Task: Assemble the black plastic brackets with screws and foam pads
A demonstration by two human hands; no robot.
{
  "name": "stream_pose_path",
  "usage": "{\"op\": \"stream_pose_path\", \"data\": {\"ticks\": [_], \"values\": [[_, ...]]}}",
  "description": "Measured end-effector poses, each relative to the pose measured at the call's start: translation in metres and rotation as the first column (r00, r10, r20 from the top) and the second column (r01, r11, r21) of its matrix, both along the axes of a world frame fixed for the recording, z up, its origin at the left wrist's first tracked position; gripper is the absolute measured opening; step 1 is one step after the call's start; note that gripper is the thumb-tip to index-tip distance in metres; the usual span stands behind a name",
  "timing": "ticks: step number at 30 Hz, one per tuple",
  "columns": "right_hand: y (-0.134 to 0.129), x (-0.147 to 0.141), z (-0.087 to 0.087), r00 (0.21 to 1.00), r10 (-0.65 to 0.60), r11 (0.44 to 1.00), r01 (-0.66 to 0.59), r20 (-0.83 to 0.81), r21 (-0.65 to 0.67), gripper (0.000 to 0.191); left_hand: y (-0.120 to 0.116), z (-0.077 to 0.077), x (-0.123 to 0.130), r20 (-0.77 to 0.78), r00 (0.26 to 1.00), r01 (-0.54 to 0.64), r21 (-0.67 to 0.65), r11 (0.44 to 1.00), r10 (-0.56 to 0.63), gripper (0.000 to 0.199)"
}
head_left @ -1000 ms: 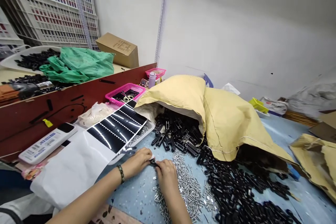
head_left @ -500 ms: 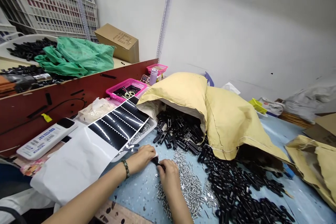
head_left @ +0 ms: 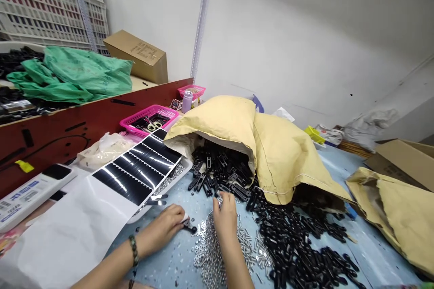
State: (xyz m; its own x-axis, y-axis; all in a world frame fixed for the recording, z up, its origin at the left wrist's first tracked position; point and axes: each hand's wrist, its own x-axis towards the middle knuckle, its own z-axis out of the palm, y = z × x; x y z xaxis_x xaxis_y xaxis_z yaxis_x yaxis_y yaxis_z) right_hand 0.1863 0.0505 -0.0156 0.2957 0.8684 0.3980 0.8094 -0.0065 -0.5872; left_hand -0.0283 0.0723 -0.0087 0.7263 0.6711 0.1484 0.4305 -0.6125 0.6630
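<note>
Black part point(head_left: 189, 226) — washers point(head_left: 200, 246) just beside

We note open air above loose metal pins point(head_left: 249, 241) beside the right hand point(head_left: 225, 219); yellow sacks point(head_left: 288, 158) block beyond.

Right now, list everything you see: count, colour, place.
Small parts: many, black, centre-right
Screws: many, silver, front centre
Sacks: three, yellow, centre and right
Sheet: one, black-and-white, left
Baskets: two, pink, behind sheet
Scissors: one, cream, nearer basket
Bottle: one, purple, beside farther basket
Bag: one, green, upper left
Boxes: two, brown, upper left, right
Wall: one, white, back
Table: one, blue, beneath
Left hand: one, holding small part
Right hand: one, over screws
</note>
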Motion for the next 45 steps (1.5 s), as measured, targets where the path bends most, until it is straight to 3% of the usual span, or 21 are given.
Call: {"op": "stream_pose_path", "data": {"ticks": [4, 6, 8, 10, 13, 14, 15, 16, 18, 21, 23, 29, 35, 38, 41, 45], "values": [[0.027, 0.024, 0.0, 0.998, -0.051, 0.999, 0.051, -0.019, -0.016, 0.023, -0.016, 0.006, -0.007, -0.049, 0.999, -0.008, -0.017, 1.0, 0.007, 0.018], [0.021, 0.025, 0.0, 0.998, -0.044, 0.999, 0.043, -0.046, -0.022, 0.024, -0.019, 0.012, -0.005, -0.037, 0.998, -0.053, -0.031, 0.998, 0.052, 0.024], [0.002, 0.016, 0.004, 0.996, -0.038, 0.999, 0.037, -0.082, -0.02, 0.026, -0.017, 0.019, 0.007, 0.045, 0.989, -0.138, -0.111, 0.984, 0.144, 0.042], [-0.022, 0.002, 0.011, 0.991, 0.035, 0.999, -0.035, -0.13, -0.001, 0.027, -0.011, 0.025, 0.028, 0.175, 0.95, -0.192, -0.328, 0.925, 0.26, 0.047], [-0.046, 0.001, 0.021, 0.955, 0.271, 0.962, -0.271, -0.118, 0.01, 0.026, 0.0, 0.034, 0.061, 0.288, 0.882, -0.136, -0.601, 0.787, 0.372, 0.043], [-0.049, 0.012, 0.024, 0.965, 0.256, 0.966, -0.258, -0.065, -0.027, 0.026, 0.003, 0.036, 0.068, 0.298, 0.876, -0.118, -0.63, 0.768, 0.379, 0.042], [-0.05, 0.028, 0.026, 0.991, 0.136, 0.988, -0.136, 0.004, -0.071, 0.026, 0.006, 0.038, 0.072, 0.296, 0.878, -0.115, -0.633, 0.766, 0.377, 0.042], [-0.05, 0.05, 0.027, 0.992, -0.084, 0.988, 0.096, 0.098, -0.123, 0.027, 0.008, 0.04, 0.073, 0.288, 0.882, -0.124, -0.623, 0.772, 0.374, 0.04], [-0.047, 0.097, 0.027, 0.95, -0.265, 0.945, 0.29, 0.167, -0.149, 0.032, 0.011, 0.043, 0.069, 0.261, 0.89, -0.149, -0.61, 0.779, 0.374, 0.036], [-0.042, 0.149, 0.024, 0.927, -0.275, 0.918, 0.332, 0.255, -0.217, 0.031, 0.011, 0.046, 0.059, 0.215, 0.909, -0.176, -0.58, 0.795, 0.358, 0.037], [-0.04, 0.159, 0.022, 0.928, -0.23, 0.913, 0.311, 0.294, -0.264, 0.026, 0.01, 0.049, 0.057, 0.183, 0.923, -0.19, -0.547, 0.815, 0.339, 0.037], [-0.039, 0.134, 0.021, 0.957, -0.102, 0.922, 0.193, 0.272, -0.335, 0.034, 0.01, 0.057, 0.062, 0.117, 0.964, -0.155, -0.49, 0.858, 0.241, 0.032], [-0.032, 0.134, 0.023, 0.986, -0.089, 0.922, 0.134, 0.14, -0.364, 0.021, 0.006, 0.055, 0.07, 0.098, 0.985, -0.07, -0.531, 0.844, 0.144, 0.028], [-0.036, 0.128, 0.031, 0.999, -0.042, 0.949, 0.048, 0.027, -0.313, 0.017, 0.002, 0.056, 0.07, 0.11, 0.988, -0.031, -0.534, 0.845, 0.106, 0.026], [-0.044, 0.098, 0.045, 0.992, 0.054, 0.97, -0.079, -0.111, -0.23, 0.021, 0.0, 0.058, 0.069, 0.115, 0.988, -0.035, -0.483, 0.875, 0.102, 0.024], [-0.044, 0.05, 0.063, 0.879, 0.217, 0.96, -0.272, -0.425, -0.073, 0.03, -0.002, 0.06, 0.071, 0.151, 0.982, -0.045, -0.4, 0.915, 0.114, 0.018]]}}
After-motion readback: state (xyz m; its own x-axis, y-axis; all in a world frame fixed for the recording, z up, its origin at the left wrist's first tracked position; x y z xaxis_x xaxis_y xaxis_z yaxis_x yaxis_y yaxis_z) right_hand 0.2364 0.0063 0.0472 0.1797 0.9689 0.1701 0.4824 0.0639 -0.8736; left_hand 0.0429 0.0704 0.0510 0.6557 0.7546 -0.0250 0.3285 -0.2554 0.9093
